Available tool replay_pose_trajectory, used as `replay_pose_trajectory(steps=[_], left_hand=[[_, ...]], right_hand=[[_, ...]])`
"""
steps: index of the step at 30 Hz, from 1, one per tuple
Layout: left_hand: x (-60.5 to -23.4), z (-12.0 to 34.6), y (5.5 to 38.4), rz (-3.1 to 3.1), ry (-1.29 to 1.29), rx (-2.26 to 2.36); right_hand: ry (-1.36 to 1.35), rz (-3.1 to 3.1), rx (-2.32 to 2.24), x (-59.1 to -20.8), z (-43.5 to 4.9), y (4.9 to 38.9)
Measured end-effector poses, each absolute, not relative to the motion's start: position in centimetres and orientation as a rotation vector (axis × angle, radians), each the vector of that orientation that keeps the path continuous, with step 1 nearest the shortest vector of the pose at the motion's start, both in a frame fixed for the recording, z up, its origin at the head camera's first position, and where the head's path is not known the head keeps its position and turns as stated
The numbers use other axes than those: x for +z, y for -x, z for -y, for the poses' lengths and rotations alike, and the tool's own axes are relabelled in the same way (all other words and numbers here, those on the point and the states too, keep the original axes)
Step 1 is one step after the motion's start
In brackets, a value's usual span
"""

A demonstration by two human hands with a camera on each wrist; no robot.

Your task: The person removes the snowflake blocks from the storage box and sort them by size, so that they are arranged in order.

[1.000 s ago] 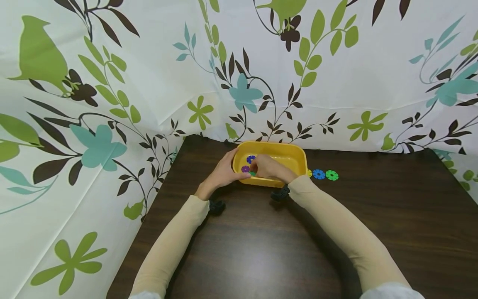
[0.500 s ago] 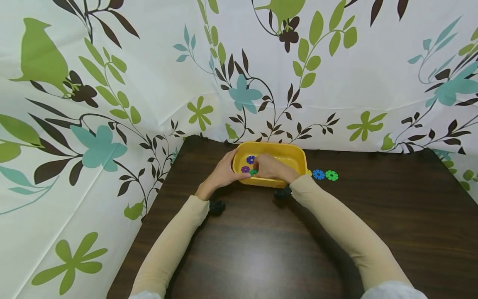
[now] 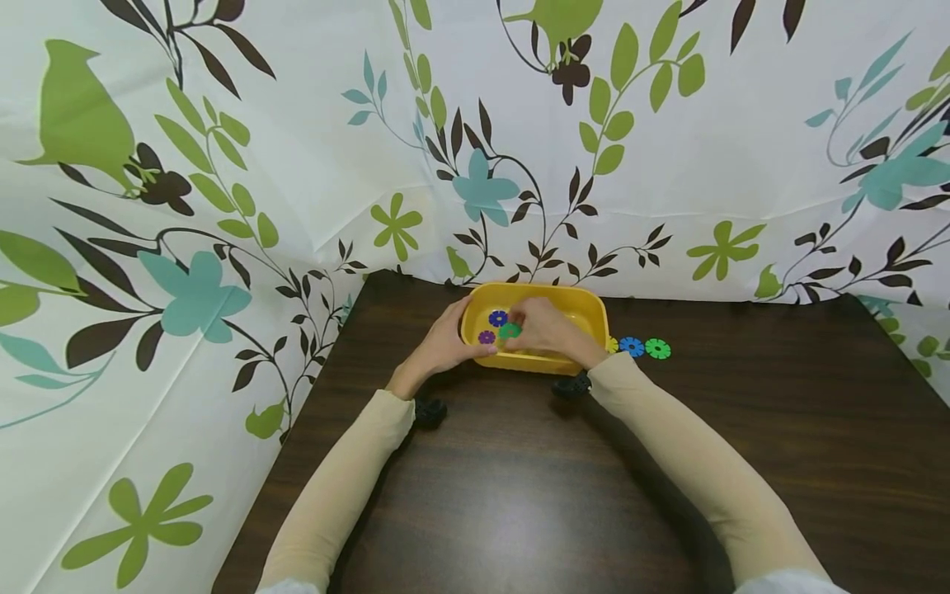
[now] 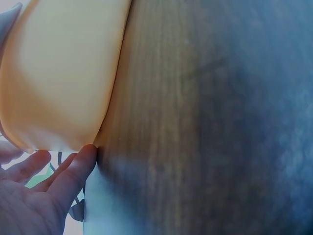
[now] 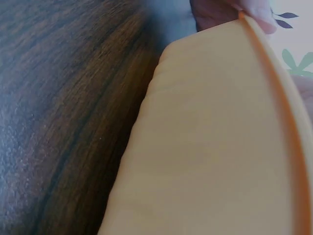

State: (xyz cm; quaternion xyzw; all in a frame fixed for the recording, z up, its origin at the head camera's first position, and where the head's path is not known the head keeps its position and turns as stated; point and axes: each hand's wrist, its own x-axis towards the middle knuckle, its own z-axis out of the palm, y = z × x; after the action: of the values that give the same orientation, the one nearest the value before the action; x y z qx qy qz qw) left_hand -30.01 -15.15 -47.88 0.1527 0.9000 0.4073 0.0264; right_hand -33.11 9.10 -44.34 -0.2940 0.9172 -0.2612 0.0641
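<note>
A yellow plastic bin [image 3: 534, 363] sits near the back of the table. My left hand [image 3: 444, 340] holds its left end, thumb over the front rim; in the left wrist view fingertips of the left hand [image 4: 44, 191] press the bin's end wall [image 4: 63, 78]. Inside the bin, my right hand [image 3: 552, 328] pinches a green notched disc [image 3: 510, 330] at its edge. Left of it lie a dark blue notched disc [image 3: 498, 318] and a purple one. The right wrist view shows mostly the bin's outer side [image 5: 210, 122]; the right hand's fingers are hidden there.
Right of the bin, a yellow disc [image 3: 612, 345], a blue disc [image 3: 632, 346] and a light green disc [image 3: 657, 349] lie in a row on the dark wooden table [image 3: 490, 478]. A patterned cloth [image 3: 579, 190] hangs behind the table's back edge.
My right hand has lifted the green disc from the bin's front left and moved slightly back and right with it. The left hand keeps its place on the bin.
</note>
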Motion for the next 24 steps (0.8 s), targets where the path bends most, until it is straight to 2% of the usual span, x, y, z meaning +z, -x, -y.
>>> replay_pose_trajectory(steps=[24], left_hand=[[-47.9,15.3,29.8,-2.773,-0.440,1.262]], right_hand=[[0.868,-3.009,-1.123,-43.1,-14.1,29.7]])
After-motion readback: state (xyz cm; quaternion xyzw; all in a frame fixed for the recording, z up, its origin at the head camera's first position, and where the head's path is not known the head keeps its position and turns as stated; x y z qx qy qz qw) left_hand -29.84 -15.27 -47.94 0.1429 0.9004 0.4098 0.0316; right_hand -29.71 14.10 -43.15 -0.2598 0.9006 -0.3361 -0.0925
